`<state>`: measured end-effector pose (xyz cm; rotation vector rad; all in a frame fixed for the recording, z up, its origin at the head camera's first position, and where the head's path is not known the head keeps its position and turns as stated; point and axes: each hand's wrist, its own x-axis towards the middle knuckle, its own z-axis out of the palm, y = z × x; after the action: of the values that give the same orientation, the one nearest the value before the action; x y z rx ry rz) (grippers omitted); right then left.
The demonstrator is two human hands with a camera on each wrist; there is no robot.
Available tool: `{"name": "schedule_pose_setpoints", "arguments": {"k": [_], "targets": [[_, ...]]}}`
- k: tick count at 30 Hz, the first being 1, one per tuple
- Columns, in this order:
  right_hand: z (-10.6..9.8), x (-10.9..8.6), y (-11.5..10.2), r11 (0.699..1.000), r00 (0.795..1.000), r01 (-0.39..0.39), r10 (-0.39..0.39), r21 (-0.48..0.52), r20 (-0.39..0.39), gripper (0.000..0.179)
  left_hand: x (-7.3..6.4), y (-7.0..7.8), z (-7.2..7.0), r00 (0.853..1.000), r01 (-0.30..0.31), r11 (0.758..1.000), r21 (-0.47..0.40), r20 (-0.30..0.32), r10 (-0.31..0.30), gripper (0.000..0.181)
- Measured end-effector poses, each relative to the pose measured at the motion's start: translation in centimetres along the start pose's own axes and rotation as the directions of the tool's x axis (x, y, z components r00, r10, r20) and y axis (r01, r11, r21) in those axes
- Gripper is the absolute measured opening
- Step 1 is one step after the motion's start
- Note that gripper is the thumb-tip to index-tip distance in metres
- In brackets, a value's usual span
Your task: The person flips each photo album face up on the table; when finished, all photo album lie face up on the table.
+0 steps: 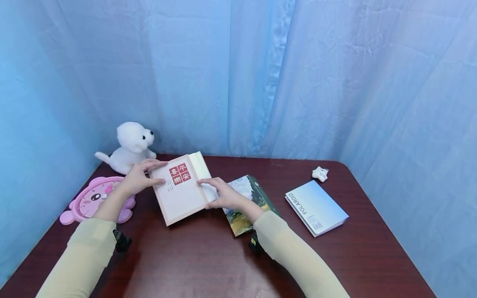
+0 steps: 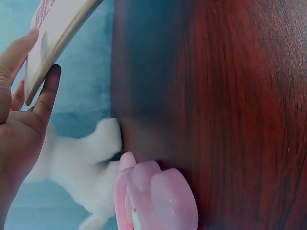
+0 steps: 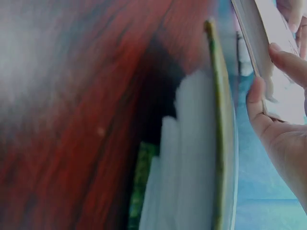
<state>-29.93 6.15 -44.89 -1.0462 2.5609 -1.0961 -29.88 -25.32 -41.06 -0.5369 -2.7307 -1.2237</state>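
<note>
A pale pink book [image 1: 182,203] with four red squares of white characters is held tilted above the table. My left hand [image 1: 138,178] grips its left edge, the thumb on the front cover. In the left wrist view, fingers [image 2: 46,93] reach behind the book. My right hand [image 1: 227,196] pinches its right side, where a cream-coloured part sticks out past the cover. The right wrist view shows thumb and finger on either side of the book [image 3: 261,43]. Under my right forearm lies a book with a painted landscape cover [image 1: 240,221].
A pink bear-shaped clock [image 1: 87,203] lies at the left, near a white plush seal or dog [image 1: 130,140]. On the right are a blue-white Polaroid album [image 1: 316,207] and a small white star [image 1: 320,174]. Blue curtains [image 1: 186,74] hang behind the dark red table [image 1: 193,265].
</note>
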Motion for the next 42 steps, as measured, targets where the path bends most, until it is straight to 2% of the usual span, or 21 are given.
{"name": "schedule_pose_setpoints", "arguments": {"k": [8, 14, 23, 32, 38, 42], "targets": [[0.3, 1.0, 0.9, 0.995, 0.999, 0.031, -0.028, -0.099, 0.025, 0.073, 0.3, -1.7, 0.7, 0.998, 0.023, 0.999, 0.031, 0.063, -0.025, 0.071], [0.4, 1.6, 1.5, 0.985, 0.999, 0.038, -0.031, -0.167, 0.044, 0.071, 0.1, -2.4, 1.2, 0.997, 0.022, 0.999, 0.048, 0.069, -0.025, 0.078], [0.5, 2.0, 2.5, 0.972, 0.989, 0.015, 0.02, -0.233, 0.148, 0.068, 0.0, -3.3, 2.2, 0.994, 0.059, 0.997, 0.052, 0.091, -0.063, 0.077], [0.2, 2.3, 2.2, 0.969, 0.976, -0.043, 0.093, -0.244, 0.197, 0.066, 0.0, -4.3, 2.4, 0.984, 0.104, 0.994, 0.04, 0.143, -0.109, 0.075], [0.2, 2.6, 1.8, 0.953, 0.972, -0.06, 0.123, -0.296, 0.199, 0.063, 0.4, -4.6, 2.3, 0.973, 0.131, 0.99, 0.059, 0.184, -0.14, 0.074], [0.4, 2.7, 1.8, 0.936, 0.976, -0.04, 0.111, -0.349, 0.185, 0.06, 0.2, -4.4, 2.2, 0.972, 0.142, 0.988, 0.055, 0.182, -0.15, 0.072]]}}
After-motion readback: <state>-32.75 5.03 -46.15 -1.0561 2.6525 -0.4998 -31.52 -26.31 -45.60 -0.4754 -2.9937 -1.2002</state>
